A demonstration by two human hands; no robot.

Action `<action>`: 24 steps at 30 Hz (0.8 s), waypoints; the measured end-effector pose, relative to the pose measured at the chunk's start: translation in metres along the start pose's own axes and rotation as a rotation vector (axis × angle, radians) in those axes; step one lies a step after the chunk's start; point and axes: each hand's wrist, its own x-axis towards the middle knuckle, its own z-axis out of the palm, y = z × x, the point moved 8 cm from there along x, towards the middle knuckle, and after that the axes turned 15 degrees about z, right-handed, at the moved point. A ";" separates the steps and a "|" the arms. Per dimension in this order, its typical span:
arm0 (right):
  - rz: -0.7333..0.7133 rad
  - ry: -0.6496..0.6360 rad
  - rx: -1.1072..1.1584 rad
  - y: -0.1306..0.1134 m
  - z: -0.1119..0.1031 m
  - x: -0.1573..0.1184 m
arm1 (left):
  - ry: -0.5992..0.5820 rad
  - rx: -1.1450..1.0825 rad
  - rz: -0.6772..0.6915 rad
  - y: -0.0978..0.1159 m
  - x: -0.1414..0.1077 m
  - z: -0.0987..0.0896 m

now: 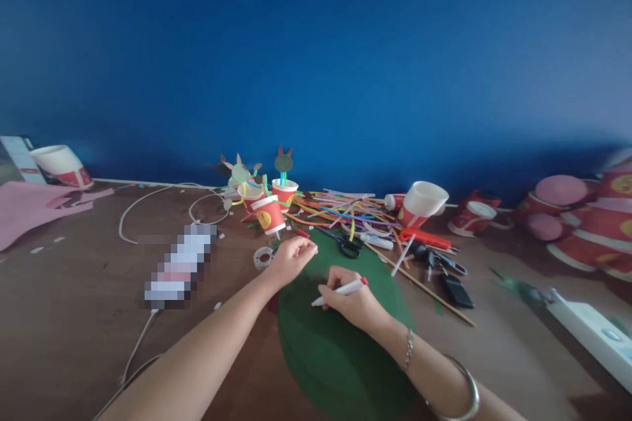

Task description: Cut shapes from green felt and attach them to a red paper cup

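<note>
Clamped around a white marker [351,287], the right hand [359,308] worked over the green sheet [345,368] beneath it, whose smooth surface could have slid under the pen's drag if the left hand [291,259], apart and curled, its grip unclear, braced it poorly.

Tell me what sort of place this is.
Probably a craft table against a blue wall: the right hand holds a marker over green paper, with scissors and decorated paper cups beyond.
</note>
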 end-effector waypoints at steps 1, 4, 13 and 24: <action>-0.002 0.000 0.000 -0.001 0.000 -0.001 | 0.000 -0.002 0.000 0.000 0.000 0.000; -0.003 0.001 -0.005 -0.002 0.000 -0.001 | 0.001 -0.006 -0.002 0.000 0.000 0.000; 0.014 -0.005 0.018 0.003 0.000 0.001 | -0.006 0.004 -0.010 0.002 -0.001 -0.001; 0.020 0.007 0.012 0.000 -0.002 0.000 | -0.006 0.000 -0.015 0.001 -0.001 0.000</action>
